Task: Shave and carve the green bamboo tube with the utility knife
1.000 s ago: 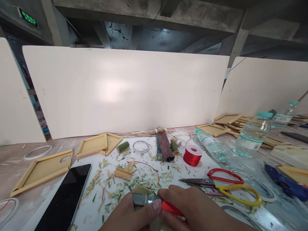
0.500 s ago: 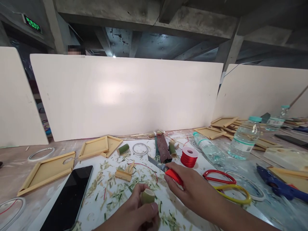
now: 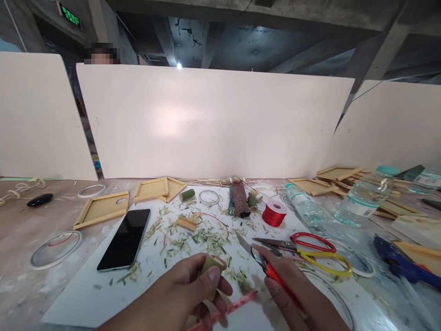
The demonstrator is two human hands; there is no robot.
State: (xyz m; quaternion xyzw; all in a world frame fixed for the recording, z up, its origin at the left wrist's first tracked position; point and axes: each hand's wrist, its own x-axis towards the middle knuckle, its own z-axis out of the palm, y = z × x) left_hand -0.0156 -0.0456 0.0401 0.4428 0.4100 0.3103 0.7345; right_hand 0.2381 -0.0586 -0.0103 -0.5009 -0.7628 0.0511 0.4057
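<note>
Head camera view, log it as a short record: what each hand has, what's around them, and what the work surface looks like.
left hand: pinches a short bamboo tube piece between thumb and fingers
right hand: grips a red-handled utility knife, blade out, pointing away from the person
beside the knife: scissors with red and yellow handles, lying flat
work surface: white board strewn with bamboo shavings
also on the board: black phone, red thread spool
right side: water bottles, blue glue gun
</note>
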